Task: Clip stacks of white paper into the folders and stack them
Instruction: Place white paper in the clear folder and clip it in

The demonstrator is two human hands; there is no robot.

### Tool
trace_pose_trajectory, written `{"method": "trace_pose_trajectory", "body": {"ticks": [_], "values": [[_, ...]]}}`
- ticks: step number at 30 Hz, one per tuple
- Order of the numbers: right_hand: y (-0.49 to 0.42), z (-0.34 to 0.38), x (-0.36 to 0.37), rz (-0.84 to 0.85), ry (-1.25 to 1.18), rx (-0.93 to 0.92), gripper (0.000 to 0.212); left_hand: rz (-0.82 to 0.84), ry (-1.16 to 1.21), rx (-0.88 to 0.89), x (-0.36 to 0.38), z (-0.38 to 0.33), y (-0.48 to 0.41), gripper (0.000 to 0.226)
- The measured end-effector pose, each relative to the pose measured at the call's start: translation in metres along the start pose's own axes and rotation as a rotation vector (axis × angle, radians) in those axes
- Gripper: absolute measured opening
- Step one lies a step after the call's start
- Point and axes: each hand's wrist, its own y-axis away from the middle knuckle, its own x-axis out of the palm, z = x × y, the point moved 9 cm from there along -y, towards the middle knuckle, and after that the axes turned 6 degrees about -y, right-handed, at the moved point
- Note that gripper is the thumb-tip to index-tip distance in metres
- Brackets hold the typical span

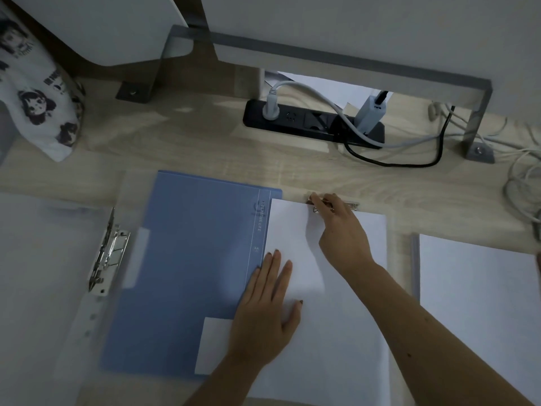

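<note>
A blue folder [187,259] lies open on the desk, its cover spread to the left. A stack of white paper [345,332] rests on its right half. My left hand [269,312] lies flat on the paper's left edge, fingers spread. At the top edge of the sheets, the fingers of my right hand [336,227] are closed on the metal clip [348,206]. Another stack of white paper [480,288] sits to the right.
A translucent folder [44,273] with a raised metal lever clip [109,253] lies open at the left. A black power strip [313,124] with plugs and cables runs behind. A printed fabric bag [38,92] stands at the far left. A grey metal stand [474,136] spans the back.
</note>
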Motion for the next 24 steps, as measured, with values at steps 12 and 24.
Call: {"method": "trace_pose_trajectory", "body": {"ticks": [12,24], "values": [[0.006,0.001,0.018,0.089,0.129,0.003,0.075,0.106,0.006,-0.007,0.004,0.001,-0.003,0.063],[0.074,-0.060,-0.040,-0.043,-0.418,0.252,0.043,0.059,-0.011,0.010,0.003,0.002,0.000,0.060]]}}
